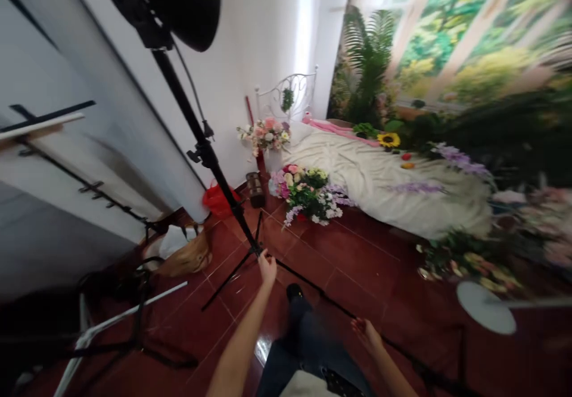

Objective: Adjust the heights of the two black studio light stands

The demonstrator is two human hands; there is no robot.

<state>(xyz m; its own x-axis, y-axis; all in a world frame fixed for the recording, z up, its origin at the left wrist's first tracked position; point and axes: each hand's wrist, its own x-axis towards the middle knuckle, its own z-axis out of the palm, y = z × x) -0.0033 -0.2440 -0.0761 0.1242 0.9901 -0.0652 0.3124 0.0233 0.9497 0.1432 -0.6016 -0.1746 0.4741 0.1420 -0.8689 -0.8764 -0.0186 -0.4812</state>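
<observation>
A black light stand (208, 152) leans across the view, with a dark round lamp head (187, 3) on top and spread legs on the floor. My left hand (268, 267) is closed at a thin black pole (337, 306), right beside the bottom of the stand. Whether its fingers also touch the stand, I cannot tell. The pole slants down to the right, and my right hand (366, 332) has its fingers curled on it farther along. Its far end fades into dark blur at the lower right.
A bed with a cream sheet (339, 161) bears a sunflower (388, 139) and purple sprays. Artificial flowers (308, 191) stand on the red tiles. A red bag (220, 199), a woven bag (190, 254) and white metal bars (134, 309) lie left. A round white disc (486, 307) is right.
</observation>
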